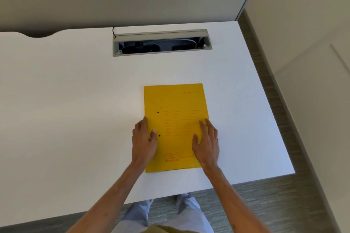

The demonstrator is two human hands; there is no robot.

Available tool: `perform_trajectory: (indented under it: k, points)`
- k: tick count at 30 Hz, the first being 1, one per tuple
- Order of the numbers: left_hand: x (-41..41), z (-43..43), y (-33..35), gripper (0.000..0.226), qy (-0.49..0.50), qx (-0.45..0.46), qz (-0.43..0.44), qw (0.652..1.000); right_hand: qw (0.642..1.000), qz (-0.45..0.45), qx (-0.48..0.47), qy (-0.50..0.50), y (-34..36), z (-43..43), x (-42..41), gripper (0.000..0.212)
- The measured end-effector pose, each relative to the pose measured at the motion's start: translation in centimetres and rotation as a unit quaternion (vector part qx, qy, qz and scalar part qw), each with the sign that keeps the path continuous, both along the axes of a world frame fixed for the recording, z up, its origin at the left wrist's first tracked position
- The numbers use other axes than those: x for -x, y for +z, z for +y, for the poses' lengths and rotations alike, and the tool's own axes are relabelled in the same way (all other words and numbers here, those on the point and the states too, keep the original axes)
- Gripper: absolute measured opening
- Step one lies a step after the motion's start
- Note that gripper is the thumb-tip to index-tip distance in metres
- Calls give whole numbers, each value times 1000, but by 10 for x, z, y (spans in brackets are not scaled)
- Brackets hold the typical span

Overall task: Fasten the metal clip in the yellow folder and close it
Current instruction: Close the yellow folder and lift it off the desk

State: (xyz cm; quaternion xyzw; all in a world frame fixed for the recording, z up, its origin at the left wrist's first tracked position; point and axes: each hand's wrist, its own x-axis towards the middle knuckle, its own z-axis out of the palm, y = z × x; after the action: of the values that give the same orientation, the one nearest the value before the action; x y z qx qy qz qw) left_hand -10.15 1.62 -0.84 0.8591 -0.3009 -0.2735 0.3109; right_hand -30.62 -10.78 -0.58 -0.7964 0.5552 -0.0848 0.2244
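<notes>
Both hands lying flat, open, gripping nothing: left hand [144,139] sitting on spine edge of yellow folder [175,104], right hand [206,141] on free edge. Folder lying shut on surface [75,91], long axis pointing away from person; clip hidden.

Both bare forearms reach in from the near edge, angling toward the centre. The left hand [144,139] lies palm down, fingers together pointing far, thumb tucked rightward. The right hand [206,141] lies flat too, fingers spread, thumb out to the left.
</notes>
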Motion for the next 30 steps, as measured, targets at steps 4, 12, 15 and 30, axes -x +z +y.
perform_trajectory:
  k: [4,12,15,30]
  points:
    - [-26,-10,5,45,157,73,235,956,1000,3,-10,-23,8,1,-7,60]
    - [-20,2,24,44,111,161,325,925,997,-21,-66,16,18,-5,-13,67]
    - [-24,11,29,44,124,181,361,906,992,-76,-94,-34,29,-17,-17,73]
    - [-115,77,68,46,227,217,409,857,858,-295,-405,-110,67,-19,-110,32]
